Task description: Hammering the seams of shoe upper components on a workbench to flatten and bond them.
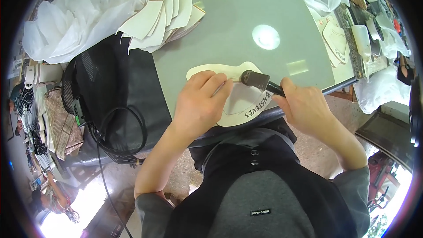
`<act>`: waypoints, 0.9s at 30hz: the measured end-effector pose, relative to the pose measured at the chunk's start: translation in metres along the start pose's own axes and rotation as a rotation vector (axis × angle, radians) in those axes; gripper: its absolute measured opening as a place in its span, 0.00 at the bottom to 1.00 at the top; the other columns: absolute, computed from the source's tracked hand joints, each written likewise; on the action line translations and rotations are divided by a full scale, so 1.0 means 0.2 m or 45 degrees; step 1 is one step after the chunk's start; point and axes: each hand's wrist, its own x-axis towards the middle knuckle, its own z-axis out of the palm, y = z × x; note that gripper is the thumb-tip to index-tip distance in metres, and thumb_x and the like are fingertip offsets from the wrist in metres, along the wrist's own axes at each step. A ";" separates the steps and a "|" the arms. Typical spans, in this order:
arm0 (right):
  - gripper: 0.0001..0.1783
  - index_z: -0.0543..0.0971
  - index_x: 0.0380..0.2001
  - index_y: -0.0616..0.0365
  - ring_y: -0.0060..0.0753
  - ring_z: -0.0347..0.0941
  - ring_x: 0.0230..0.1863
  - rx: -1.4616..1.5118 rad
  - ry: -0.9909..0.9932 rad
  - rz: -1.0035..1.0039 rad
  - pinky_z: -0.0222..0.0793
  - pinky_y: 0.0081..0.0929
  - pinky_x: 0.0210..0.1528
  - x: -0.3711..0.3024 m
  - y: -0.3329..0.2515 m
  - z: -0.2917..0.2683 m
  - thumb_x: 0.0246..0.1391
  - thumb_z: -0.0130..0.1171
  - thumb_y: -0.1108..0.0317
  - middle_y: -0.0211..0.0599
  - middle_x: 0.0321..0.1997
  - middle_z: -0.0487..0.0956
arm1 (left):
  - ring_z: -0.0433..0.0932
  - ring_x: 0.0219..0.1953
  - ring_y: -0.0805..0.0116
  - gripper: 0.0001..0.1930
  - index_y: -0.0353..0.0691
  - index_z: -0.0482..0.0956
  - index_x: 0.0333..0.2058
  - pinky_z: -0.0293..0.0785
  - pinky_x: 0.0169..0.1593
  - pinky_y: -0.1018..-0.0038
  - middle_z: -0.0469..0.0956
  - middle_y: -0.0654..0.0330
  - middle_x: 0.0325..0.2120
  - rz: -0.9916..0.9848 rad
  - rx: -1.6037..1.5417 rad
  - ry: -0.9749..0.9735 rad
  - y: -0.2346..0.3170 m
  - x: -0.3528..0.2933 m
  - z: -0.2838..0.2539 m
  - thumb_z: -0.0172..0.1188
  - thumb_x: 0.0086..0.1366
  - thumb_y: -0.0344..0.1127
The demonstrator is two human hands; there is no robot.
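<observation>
My right hand (308, 105) grips the black handle of a hammer (256, 79). Its dark head is above a cream curved pattern piece (242, 119), close to the fingertips of my left hand (202, 101). The left fingers are bent and pressed together over the piece, with a thin sliver of something between them that I cannot make out. Printed lettering runs along the piece's near curved band. The piece lies on a grey-green board (211, 44), at its near edge, partly hidden by my hands and the hammer.
A fanned stack of cream cut pieces (163, 17) overlaps the board's far left corner. White plastic bags (83, 17) lie beyond it. At left are a black mesh item (94, 75) and a coiled black cable (123, 128). More cream pieces (335, 44) and a white bottle (361, 39) are at right.
</observation>
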 end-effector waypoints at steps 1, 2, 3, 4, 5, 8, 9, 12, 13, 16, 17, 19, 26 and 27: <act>0.19 0.67 0.29 0.61 0.52 0.72 0.17 0.005 -0.004 0.004 0.66 0.43 0.20 0.00 0.00 0.00 0.63 0.55 0.56 0.42 0.14 0.72 | 0.77 0.42 0.58 0.16 0.38 0.82 0.37 0.75 0.44 0.65 0.77 0.60 0.36 -0.002 0.001 0.000 0.00 0.00 0.00 0.64 0.47 0.21; 0.19 0.67 0.29 0.61 0.52 0.72 0.17 0.006 -0.005 0.003 0.66 0.43 0.20 0.00 0.00 -0.01 0.63 0.55 0.56 0.42 0.14 0.72 | 0.77 0.42 0.57 0.16 0.37 0.82 0.37 0.75 0.44 0.65 0.77 0.59 0.37 0.011 0.011 -0.020 0.00 0.00 -0.01 0.64 0.46 0.21; 0.19 0.67 0.29 0.61 0.53 0.72 0.17 0.072 0.026 -0.024 0.66 0.43 0.20 0.00 0.00 -0.03 0.63 0.54 0.56 0.42 0.15 0.72 | 0.77 0.41 0.57 0.16 0.36 0.81 0.37 0.75 0.44 0.65 0.77 0.59 0.37 0.024 0.022 -0.039 0.00 0.00 -0.01 0.64 0.45 0.21; 0.19 0.67 0.29 0.62 0.53 0.72 0.17 0.136 0.056 -0.048 0.66 0.44 0.21 0.00 -0.01 -0.04 0.63 0.54 0.56 0.43 0.15 0.72 | 0.77 0.41 0.57 0.16 0.36 0.81 0.37 0.75 0.44 0.65 0.77 0.59 0.37 0.023 0.021 -0.039 -0.01 0.01 -0.01 0.64 0.45 0.21; 0.19 0.67 0.29 0.62 0.53 0.72 0.17 0.135 0.054 -0.049 0.66 0.44 0.21 0.01 -0.02 -0.04 0.63 0.54 0.56 0.43 0.15 0.72 | 0.76 0.42 0.58 0.16 0.36 0.81 0.37 0.75 0.45 0.65 0.77 0.59 0.37 0.056 0.033 -0.023 -0.01 0.01 0.00 0.63 0.45 0.23; 0.19 0.67 0.29 0.62 0.54 0.72 0.18 0.069 0.084 -0.098 0.66 0.44 0.21 0.02 -0.05 -0.02 0.64 0.53 0.56 0.43 0.15 0.72 | 0.75 0.43 0.58 0.16 0.35 0.80 0.38 0.75 0.46 0.65 0.76 0.59 0.38 0.076 0.044 -0.021 -0.01 0.01 -0.01 0.62 0.45 0.25; 0.19 0.67 0.29 0.61 0.54 0.72 0.18 0.066 0.045 -0.095 0.66 0.44 0.21 0.03 -0.05 -0.02 0.64 0.53 0.56 0.43 0.15 0.72 | 0.75 0.43 0.58 0.16 0.35 0.80 0.37 0.75 0.46 0.65 0.76 0.59 0.38 0.062 0.045 -0.034 -0.01 0.01 -0.01 0.62 0.45 0.25; 0.19 0.67 0.29 0.61 0.53 0.72 0.17 0.038 -0.017 -0.089 0.66 0.43 0.20 0.04 -0.04 -0.02 0.64 0.53 0.56 0.43 0.15 0.73 | 0.76 0.42 0.59 0.15 0.35 0.80 0.37 0.75 0.45 0.65 0.76 0.58 0.37 0.078 0.047 0.003 -0.02 0.01 0.00 0.62 0.47 0.24; 0.19 0.67 0.29 0.61 0.53 0.72 0.17 0.018 -0.038 -0.076 0.67 0.42 0.20 0.03 -0.04 -0.01 0.64 0.53 0.56 0.42 0.15 0.73 | 0.76 0.42 0.59 0.15 0.35 0.80 0.37 0.75 0.45 0.65 0.76 0.58 0.37 0.076 0.049 0.003 -0.02 0.00 0.00 0.62 0.47 0.24; 0.18 0.67 0.30 0.61 0.52 0.73 0.17 -0.008 -0.037 -0.067 0.67 0.41 0.20 0.03 -0.04 0.01 0.64 0.53 0.56 0.42 0.16 0.73 | 0.77 0.41 0.59 0.13 0.35 0.80 0.37 0.75 0.45 0.65 0.76 0.58 0.36 0.002 -0.076 0.059 -0.02 0.00 -0.01 0.62 0.49 0.24; 0.18 0.67 0.30 0.61 0.52 0.73 0.17 -0.009 -0.036 -0.065 0.67 0.41 0.20 0.03 -0.04 0.01 0.64 0.53 0.56 0.42 0.16 0.73 | 0.77 0.40 0.58 0.13 0.35 0.80 0.37 0.76 0.43 0.65 0.77 0.58 0.36 -0.018 -0.031 0.057 -0.02 -0.02 -0.02 0.64 0.49 0.24; 0.18 0.68 0.30 0.61 0.52 0.73 0.17 0.010 -0.031 -0.066 0.67 0.42 0.20 0.04 -0.04 0.01 0.64 0.53 0.56 0.42 0.15 0.73 | 0.78 0.39 0.57 0.13 0.35 0.81 0.36 0.76 0.41 0.65 0.78 0.58 0.36 -0.043 0.016 0.054 -0.02 -0.03 -0.03 0.66 0.50 0.23; 0.18 0.68 0.30 0.62 0.54 0.73 0.18 0.237 0.128 -0.118 0.67 0.43 0.21 0.05 -0.08 -0.02 0.64 0.53 0.57 0.43 0.16 0.73 | 0.77 0.42 0.59 0.12 0.35 0.80 0.37 0.75 0.45 0.65 0.77 0.59 0.37 0.012 0.071 0.007 -0.01 -0.01 -0.04 0.63 0.52 0.27; 0.18 0.67 0.30 0.62 0.54 0.73 0.18 0.146 0.035 -0.115 0.67 0.43 0.20 0.06 -0.08 0.00 0.64 0.53 0.56 0.44 0.16 0.73 | 0.77 0.43 0.59 0.12 0.35 0.80 0.37 0.75 0.45 0.65 0.77 0.59 0.37 0.009 0.073 0.003 -0.01 -0.02 -0.04 0.63 0.52 0.27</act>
